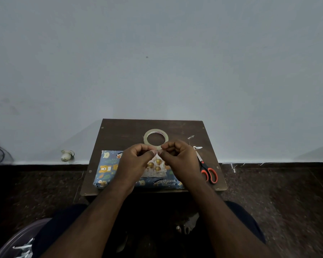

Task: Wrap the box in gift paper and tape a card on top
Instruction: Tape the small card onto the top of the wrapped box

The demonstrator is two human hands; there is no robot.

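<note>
Hands up over the box (pixel 108 169), that's where I am: my left hand (pixel 136 161) and my right hand (pixel 179 159) meet thumb to thumb just above it, fingers curled, both pinching a small clear bit of tape (pixel 158 152) between them. Box sits wrapped in blue animal-print paper on the near half of the small brown table (pixel 123 131). Card (pixel 157 167) with gold balloons lies on top of the box, partly hidden under my hands. Beyond the box, the tape roll (pixel 155 137) lies flat. Just right of the box lie the orange-handled scissors (pixel 207 170), blades pointing away from me. Paper scraps (pixel 196 147) lie beyond the scissors' tips.
</note>
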